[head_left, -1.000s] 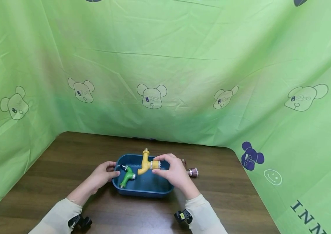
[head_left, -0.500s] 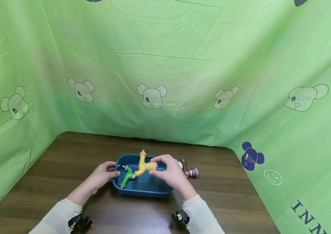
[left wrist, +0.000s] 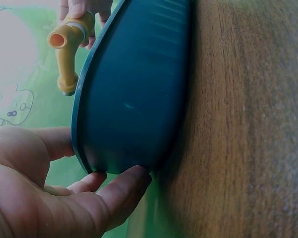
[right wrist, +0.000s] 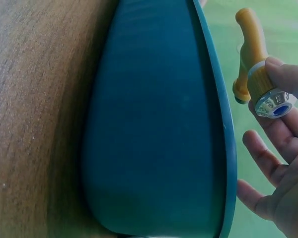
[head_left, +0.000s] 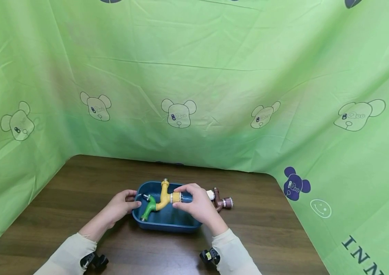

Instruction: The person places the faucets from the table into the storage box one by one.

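My right hand (head_left: 197, 204) pinches the ribbed knob of a yellow tap (head_left: 164, 194) between thumb and fingers, above the blue tub (head_left: 167, 228). The tap's spout points toward a green tap (head_left: 149, 208) inside the tub, at its left; from here I cannot tell whether they touch. The right wrist view shows the yellow tap (right wrist: 253, 44) above the rim, its silver knob end facing the camera. My left hand (head_left: 120, 206) grips the tub's left end, with fingertips (left wrist: 134, 176) against the outer wall in the left wrist view.
A brown tap (head_left: 219, 200) with a white threaded end lies on the wooden table (head_left: 266, 229) right of the tub, partly behind my right hand. A green printed cloth (head_left: 180, 68) hangs along the table's back and sides.
My right hand has moved left and slightly down with the yellow tap, bringing it near the green tap. More of the brown tap shows now. My left hand and the tub stay put.
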Motion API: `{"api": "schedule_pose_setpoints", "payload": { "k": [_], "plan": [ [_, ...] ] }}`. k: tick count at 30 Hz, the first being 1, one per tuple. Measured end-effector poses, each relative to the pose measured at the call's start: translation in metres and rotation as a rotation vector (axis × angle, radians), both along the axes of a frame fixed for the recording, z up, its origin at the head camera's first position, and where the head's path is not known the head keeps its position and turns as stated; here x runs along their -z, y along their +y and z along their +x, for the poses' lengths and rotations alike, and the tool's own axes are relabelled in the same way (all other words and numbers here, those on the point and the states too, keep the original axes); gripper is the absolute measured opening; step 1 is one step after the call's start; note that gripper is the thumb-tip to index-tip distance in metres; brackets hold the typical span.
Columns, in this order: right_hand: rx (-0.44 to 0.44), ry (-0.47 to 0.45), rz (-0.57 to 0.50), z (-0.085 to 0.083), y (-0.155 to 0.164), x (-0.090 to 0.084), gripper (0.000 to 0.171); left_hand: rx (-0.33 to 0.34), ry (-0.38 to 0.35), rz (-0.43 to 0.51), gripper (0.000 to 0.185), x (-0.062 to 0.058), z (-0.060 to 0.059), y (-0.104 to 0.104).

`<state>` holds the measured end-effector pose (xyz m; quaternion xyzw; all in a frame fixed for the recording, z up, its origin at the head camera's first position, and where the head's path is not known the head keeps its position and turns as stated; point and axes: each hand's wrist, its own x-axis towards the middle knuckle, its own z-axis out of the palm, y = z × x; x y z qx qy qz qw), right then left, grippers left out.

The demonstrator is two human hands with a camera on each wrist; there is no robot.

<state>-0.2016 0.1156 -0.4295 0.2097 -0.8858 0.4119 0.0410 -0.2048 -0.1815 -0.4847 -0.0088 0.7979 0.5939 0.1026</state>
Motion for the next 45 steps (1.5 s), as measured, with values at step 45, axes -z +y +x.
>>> {"api": "schedule_pose_setpoints", "payload": {
  "k": [45],
  "plan": [
    [-0.023, -0.1, 0.045, -0.006, -0.011, 0.017, 0.034, 0.011, -0.006, 0.018, 0.054, -0.001, -0.001, 0.001]
  ]
}}
